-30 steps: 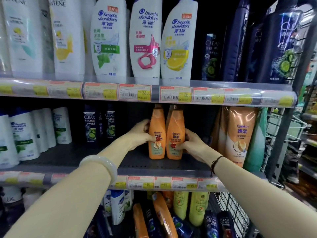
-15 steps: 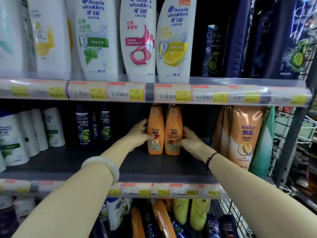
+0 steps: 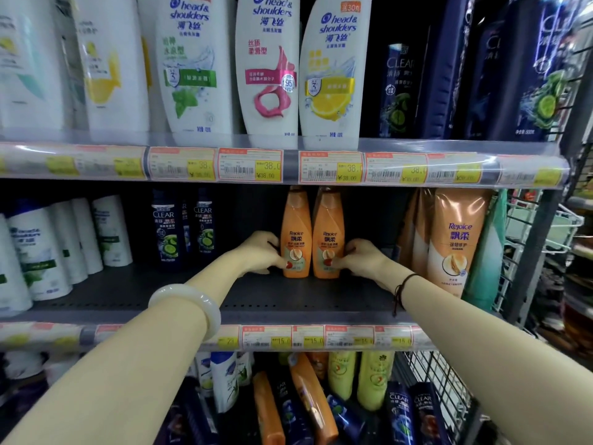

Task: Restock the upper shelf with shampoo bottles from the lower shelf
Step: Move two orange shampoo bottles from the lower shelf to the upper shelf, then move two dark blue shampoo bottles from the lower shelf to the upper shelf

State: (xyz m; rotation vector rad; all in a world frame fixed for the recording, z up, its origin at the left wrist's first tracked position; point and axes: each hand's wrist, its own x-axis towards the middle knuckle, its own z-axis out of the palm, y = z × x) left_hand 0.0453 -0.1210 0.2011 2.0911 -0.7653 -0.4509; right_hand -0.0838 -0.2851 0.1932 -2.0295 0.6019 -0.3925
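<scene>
Left hand: the left hand point(image 3: 260, 252) reaches deep into the middle shelf point(image 3: 288, 295), its fingers point(image 3: 272, 242) wrapped round the outer side of the left orange bottle point(image 3: 296, 232), thumb tip low on the label.
Right hand: the right hand point(image 3: 359, 256) mirrors it, and its fingers grasp the outer side of the right orange bottle point(image 3: 328, 234).
Orange bottles: both stand upright, side by side and touching, bases down on the middle shelf, well back from its front edge.
Wrists: a pale bangle point(image 3: 187, 305) rides the left forearm; a dark cord bracelet point(image 3: 402, 289) circles the right wrist.
Neighbours on that shelf: dark blue Clear bottles point(image 3: 184, 229) off to the left, white bottles point(image 3: 48, 248) beyond them, tall peach Rejoice pouches point(image 3: 452, 242) to the right.
Top shelf: big white Head & Shoulders bottles point(image 3: 266, 69) in a row, navy bottles point(image 3: 500, 69) at the right end.
Lower shelf: a jumble down there, orange bottles lying tilted point(image 3: 308, 403), green bottles point(image 3: 357, 377) upright behind, dark Clear bottles point(image 3: 414, 412) at the right.
Price tags: yellow-and-white labels point(image 3: 250, 165) line both shelf edges.
</scene>
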